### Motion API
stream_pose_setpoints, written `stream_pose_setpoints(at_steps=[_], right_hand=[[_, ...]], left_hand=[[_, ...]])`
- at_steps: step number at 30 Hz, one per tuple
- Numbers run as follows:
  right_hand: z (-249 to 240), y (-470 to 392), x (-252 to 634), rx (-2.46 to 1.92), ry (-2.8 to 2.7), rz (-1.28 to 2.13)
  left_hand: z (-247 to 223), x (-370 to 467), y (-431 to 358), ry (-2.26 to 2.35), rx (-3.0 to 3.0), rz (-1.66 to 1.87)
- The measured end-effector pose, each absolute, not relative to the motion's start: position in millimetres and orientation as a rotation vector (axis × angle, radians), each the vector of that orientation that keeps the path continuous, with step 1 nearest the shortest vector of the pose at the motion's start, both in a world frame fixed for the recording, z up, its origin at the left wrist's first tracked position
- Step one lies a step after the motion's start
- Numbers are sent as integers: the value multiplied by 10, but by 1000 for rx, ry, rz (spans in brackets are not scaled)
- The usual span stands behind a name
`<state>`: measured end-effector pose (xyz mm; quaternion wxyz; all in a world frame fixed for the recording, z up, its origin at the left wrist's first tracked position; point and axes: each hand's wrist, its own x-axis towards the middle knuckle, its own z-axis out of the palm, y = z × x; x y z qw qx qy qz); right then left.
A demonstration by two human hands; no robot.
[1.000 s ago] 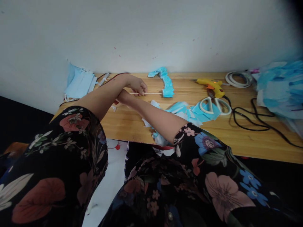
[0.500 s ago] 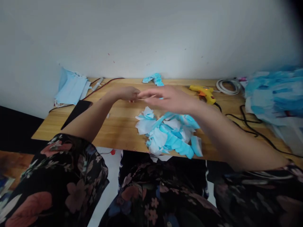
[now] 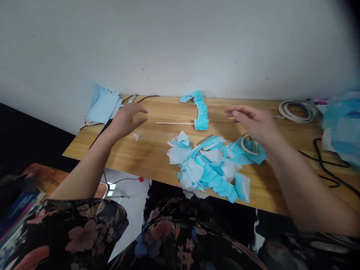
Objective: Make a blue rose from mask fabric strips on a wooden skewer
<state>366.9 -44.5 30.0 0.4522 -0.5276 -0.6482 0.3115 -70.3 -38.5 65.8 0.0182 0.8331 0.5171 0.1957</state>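
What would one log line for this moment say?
left hand: open, empty | right hand: open, empty | stick: lying on table | blue scraps: piled at front

Before you, a light wooden bench (image 3: 146,150) stands against a pale wall. A thin white stick (image 3: 174,123) lies on it, its far end joined to a curved strip of folded blue fabric (image 3: 200,108). Near the front edge sits a heap of blue and white cut scraps (image 3: 206,165). A stack of pale blue face masks (image 3: 103,107) rests at the left rear corner. At the right rear you see a coiled white cable (image 3: 295,110), with black cords (image 3: 329,165) trailing across the wood.
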Motion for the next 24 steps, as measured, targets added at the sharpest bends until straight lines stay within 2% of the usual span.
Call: stream_pose_setpoints(at_steps=[6, 11, 18, 24], right_hand=[[186, -444, 3802, -1257, -1376, 725], [80, -445, 3855, -1248, -1404, 733], [123, -498, 3840, -1269, -1388, 722], [152, -562, 3809, -1347, -1529, 647]], left_hand=[[149, -1000, -828, 1758, 2561, 507], [-74, -1132, -694, 1804, 2563, 469], [11, -1017, -479, 1949, 2529, 681], [225, -435, -542, 1677, 2608, 702]])
